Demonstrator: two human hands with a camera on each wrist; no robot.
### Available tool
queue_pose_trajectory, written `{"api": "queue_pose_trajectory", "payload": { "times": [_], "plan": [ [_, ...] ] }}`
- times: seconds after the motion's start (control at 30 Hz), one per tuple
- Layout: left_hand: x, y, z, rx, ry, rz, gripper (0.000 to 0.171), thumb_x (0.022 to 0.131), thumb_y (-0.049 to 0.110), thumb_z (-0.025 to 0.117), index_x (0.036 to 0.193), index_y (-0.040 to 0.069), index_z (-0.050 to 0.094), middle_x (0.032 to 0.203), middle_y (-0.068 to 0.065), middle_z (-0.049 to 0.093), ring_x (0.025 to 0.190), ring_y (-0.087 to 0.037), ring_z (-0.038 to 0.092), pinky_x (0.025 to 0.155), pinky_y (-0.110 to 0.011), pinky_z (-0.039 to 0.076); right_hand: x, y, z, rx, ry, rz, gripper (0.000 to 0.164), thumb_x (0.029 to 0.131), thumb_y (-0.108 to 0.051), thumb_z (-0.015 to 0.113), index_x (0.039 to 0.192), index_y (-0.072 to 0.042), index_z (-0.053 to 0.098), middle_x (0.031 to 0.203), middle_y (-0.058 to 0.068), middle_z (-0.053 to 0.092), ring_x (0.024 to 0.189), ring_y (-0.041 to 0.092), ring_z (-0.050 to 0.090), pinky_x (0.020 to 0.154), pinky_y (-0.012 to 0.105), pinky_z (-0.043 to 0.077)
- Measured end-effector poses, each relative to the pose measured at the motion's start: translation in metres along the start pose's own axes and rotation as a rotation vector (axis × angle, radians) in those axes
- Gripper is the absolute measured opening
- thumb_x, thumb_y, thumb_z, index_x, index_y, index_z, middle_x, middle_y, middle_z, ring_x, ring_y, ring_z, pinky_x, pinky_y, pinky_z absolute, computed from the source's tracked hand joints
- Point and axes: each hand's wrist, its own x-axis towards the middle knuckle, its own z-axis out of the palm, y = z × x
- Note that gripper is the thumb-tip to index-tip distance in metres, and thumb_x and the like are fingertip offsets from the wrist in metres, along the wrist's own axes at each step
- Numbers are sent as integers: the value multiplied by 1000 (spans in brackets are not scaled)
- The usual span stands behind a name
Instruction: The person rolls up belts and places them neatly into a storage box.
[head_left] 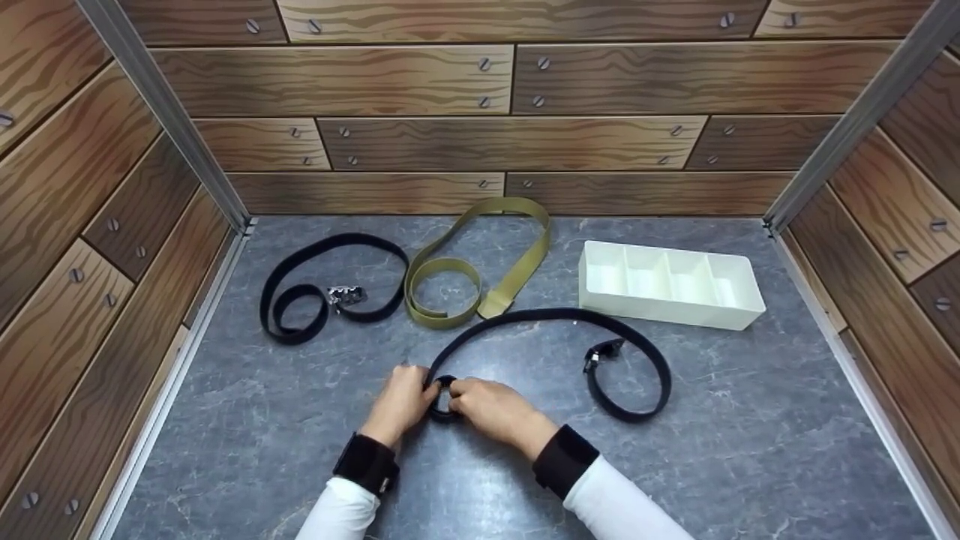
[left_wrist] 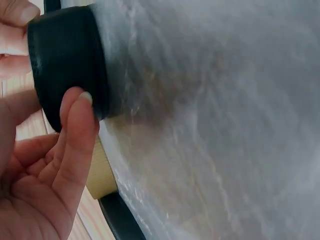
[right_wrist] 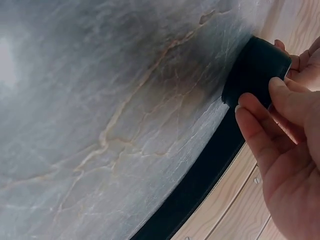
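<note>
A black belt (head_left: pixel 555 314) stands on edge on the grey floor in front of the person, its near end wound into a small coil (left_wrist: pixel 67 55). The left hand (head_left: pixel 402 399) grips the coil from the left, with a fingertip against its outer face in the left wrist view. From the other side, the right hand (head_left: pixel 496 409) pinches the same coil (right_wrist: pixel 255 72) between thumb and fingers. The belt's strap runs from the coil in a wide arc to the right and curls round to a dark buckle (head_left: pixel 602 352).
Behind on the left lies another black belt (head_left: pixel 352 238) with a silver buckle (head_left: pixel 347 295). Beside it is an olive webbing belt (head_left: pixel 525 274), partly coiled. A white four-slot tray (head_left: pixel 667 311) sits at the back right. Wood-patterned walls (head_left: pixel 420 142) enclose three sides.
</note>
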Motion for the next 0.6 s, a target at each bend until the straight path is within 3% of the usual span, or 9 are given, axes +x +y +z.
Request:
{"api": "queue_pose_trajectory", "payload": {
  "times": [0.17,0.3,0.37,0.47,0.53,0.6],
  "plan": [
    [0,5,4,62,42,30,21,81,4,70,63,9,61,69,-10,66,64,-28,64,56,-40,50,-4,6,-2,208,-10,22,15,92,-3,62,100,-9,74,105,1,66,95,15,64,83,24,49],
    [-3,7,6,68,98,17,18,76,1,71,63,6,61,68,-12,65,66,-33,66,58,-45,51,-8,9,-3,393,52,216,20,93,-4,63,112,-2,68,114,9,65,107,22,62,95,33,47],
    [-3,9,7,68,114,0,16,75,1,71,64,5,60,68,-14,65,66,-35,66,58,-46,51,-8,8,-3,465,108,361,22,92,-4,63,113,2,65,104,11,67,95,22,66,86,34,52],
    [-4,11,8,68,126,-25,13,74,1,71,65,3,61,68,-16,65,65,-38,66,57,-47,51,-6,4,-1,586,127,552,24,95,-8,61,114,6,63,79,9,68,66,19,68,61,31,54],
    [-5,12,9,68,126,-31,12,74,1,71,67,2,61,69,-18,65,65,-39,66,57,-48,51,-4,0,1,677,103,631,23,97,-11,59,111,6,66,64,7,66,50,20,65,47,29,51],
    [-5,12,10,65,127,-31,11,75,2,71,69,1,62,70,-18,66,66,-39,66,57,-48,51,-1,-3,4,733,72,678,23,99,-14,57,107,4,68,55,6,63,44,20,63,40,29,48]
  ]
}}
